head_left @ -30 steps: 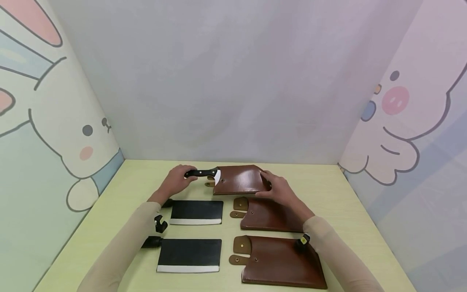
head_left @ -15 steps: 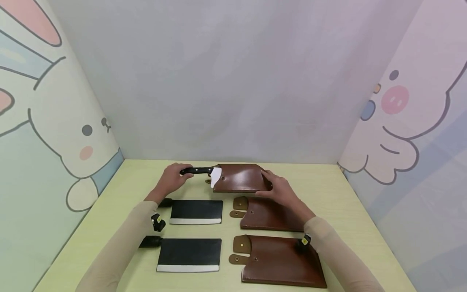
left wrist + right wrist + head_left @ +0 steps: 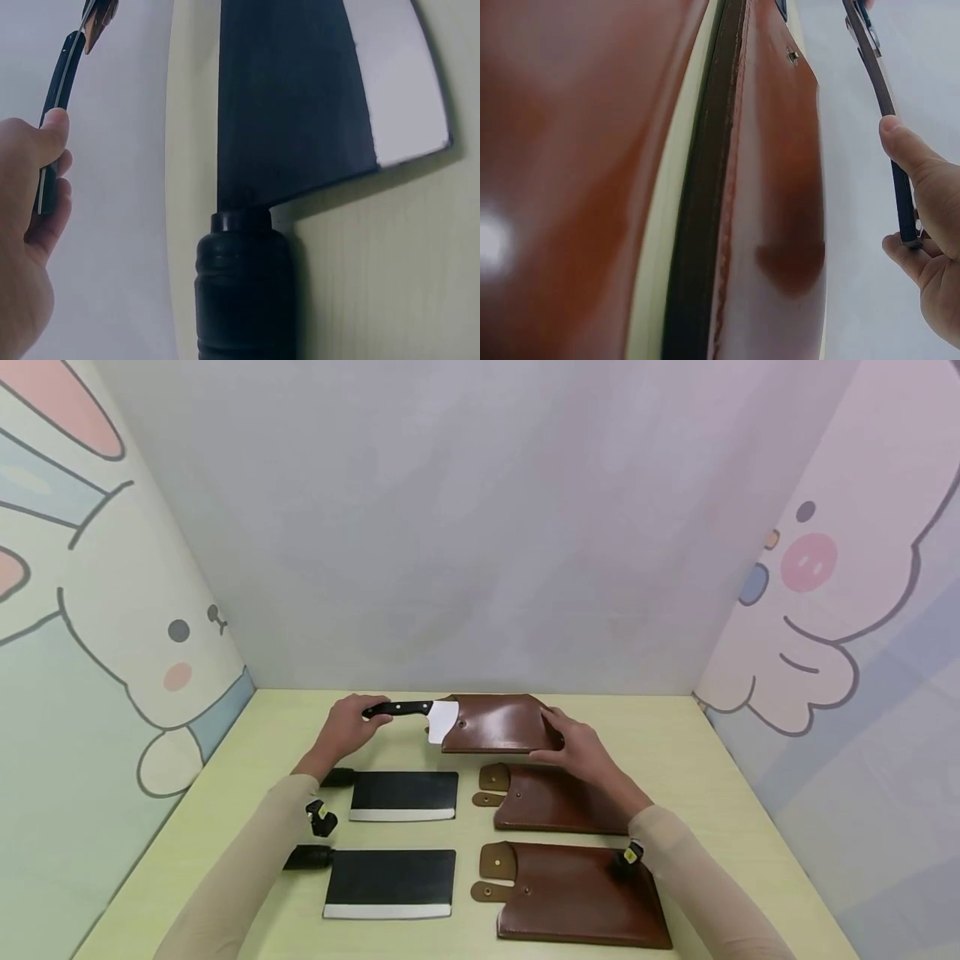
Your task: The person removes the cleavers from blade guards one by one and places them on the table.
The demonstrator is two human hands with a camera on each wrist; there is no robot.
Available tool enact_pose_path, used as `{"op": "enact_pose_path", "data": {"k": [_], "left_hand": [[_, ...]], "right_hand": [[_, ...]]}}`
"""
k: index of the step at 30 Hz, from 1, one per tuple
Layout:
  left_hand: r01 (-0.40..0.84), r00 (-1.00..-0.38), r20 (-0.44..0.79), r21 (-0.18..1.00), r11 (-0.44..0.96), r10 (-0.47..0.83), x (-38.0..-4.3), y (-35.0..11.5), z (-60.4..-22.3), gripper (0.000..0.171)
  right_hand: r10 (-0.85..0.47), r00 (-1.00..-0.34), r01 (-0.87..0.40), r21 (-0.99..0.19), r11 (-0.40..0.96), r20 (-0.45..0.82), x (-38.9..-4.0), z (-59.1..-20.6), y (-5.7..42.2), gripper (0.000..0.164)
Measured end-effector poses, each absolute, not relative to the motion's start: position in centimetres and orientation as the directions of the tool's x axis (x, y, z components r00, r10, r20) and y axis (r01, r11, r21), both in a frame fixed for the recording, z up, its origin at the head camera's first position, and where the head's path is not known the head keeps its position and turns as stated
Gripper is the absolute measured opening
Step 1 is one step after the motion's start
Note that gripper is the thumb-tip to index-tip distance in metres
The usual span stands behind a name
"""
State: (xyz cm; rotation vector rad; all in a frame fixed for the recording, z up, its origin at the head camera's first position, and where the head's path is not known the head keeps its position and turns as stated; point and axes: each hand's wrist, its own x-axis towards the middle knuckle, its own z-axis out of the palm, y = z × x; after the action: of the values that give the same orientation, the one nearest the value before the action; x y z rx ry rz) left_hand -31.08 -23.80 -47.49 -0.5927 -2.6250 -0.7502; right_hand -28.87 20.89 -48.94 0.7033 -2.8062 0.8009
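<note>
Above the far part of the table, my left hand (image 3: 347, 728) grips the black riveted handle of a cleaver (image 3: 442, 723). A strip of its bright blade shows at the mouth of a brown leather sheath (image 3: 498, 723); the rest is hidden inside. My right hand (image 3: 579, 747) holds the sheath by its right end, thumb on one face, as the right wrist view shows. In the left wrist view, the left thumb and fingers wrap the handle (image 3: 64, 82). Both cleaver and sheath are held up off the table.
Two dark-bladed cleavers, one farther (image 3: 403, 795) and one nearer (image 3: 390, 883), lie on the table (image 3: 187, 860) with handles leftward. Right of them lie two more brown sheaths (image 3: 558, 802) (image 3: 581, 897) with tan snap straps. Printed walls enclose the table's sides and back.
My left hand has moved left with the handle, and more of the bright blade shows outside the sheath. The right hand and sheath have shifted only slightly, up and to the right.
</note>
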Motion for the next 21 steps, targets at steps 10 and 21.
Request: {"op": "enact_pose_path", "data": {"k": [10,21], "left_hand": [[0.474,-0.85,0.441,0.398,0.785,0.29,-30.8,-24.5,-47.3,0.033],[0.476,-0.844,0.458,0.396,0.785,0.28,-30.7,-25.3,-47.0,0.035]], "right_hand": [[-0.385,-0.889,-0.458,-0.473,0.753,0.248,-28.8,-48.6,21.5,0.096],[-0.387,-0.886,-0.463,-0.475,0.749,0.255,-28.8,-48.4,22.5,0.095]]}}
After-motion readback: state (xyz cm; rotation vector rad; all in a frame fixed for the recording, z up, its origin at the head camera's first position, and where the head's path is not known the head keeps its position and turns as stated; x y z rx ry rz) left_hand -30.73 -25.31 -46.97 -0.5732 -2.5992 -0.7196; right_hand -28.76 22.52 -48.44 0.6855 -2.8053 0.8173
